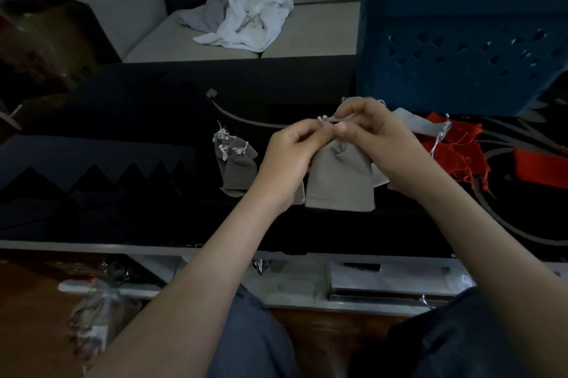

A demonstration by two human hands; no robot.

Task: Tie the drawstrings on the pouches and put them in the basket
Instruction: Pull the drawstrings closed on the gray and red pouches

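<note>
Grip: left hand (292, 151) and right hand (373, 131), fingertips drawn together, pinched the white drawstring cord (325, 119) at the neck of a light grey fabric pouch (339, 184). The pouch hung directly below the grip, over the dark patterned table (184, 224); contact with the table could not be told. To its left lay a heap of darker grey tied pouches (236, 168). To its right lay red fabric pouches (455, 147). Behind those stood a blue perforated plastic basket (461, 45).

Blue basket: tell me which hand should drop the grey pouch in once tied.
Likely the right hand: the basket stands beyond it, on its side; the left hand would have to cross over.
</note>
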